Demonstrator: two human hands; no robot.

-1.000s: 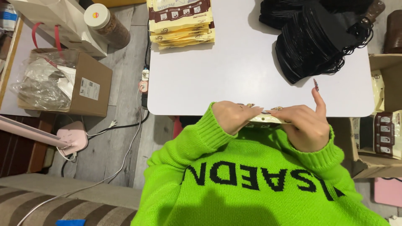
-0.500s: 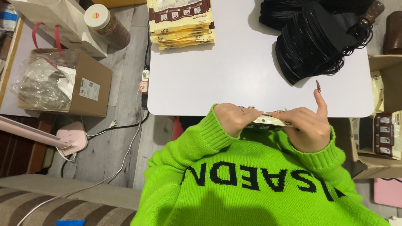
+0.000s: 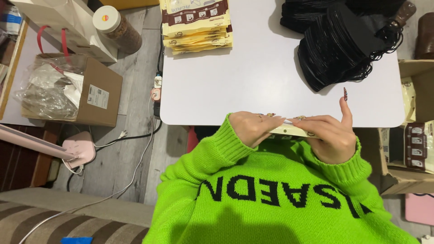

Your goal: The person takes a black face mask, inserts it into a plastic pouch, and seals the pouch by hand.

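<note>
nearest the camera is the bright green sweater with black letters across it, its sleeves running out to both hands at the near edge of the white table. the left hand and the right hand meet over a flat cream packet, held edge-on between them just at the table's rim. both hands are closed on the packet, fingers curled along its top and thumbs below, except that one finger of the right hand sticks straight up with a painted nail. how much of the packet lies under the palms cannot be told.

further out on the table, a heap of black face masks spreads over the right side, well apart from the hands. at the far edge sits a stack of cream and brown packets.

off to the left on the grey floor stands a cardboard box stuffed with clear plastic, a jar with a white lid beyond it, and a pink power strip with cables. on the right, another box holds more packets.
</note>
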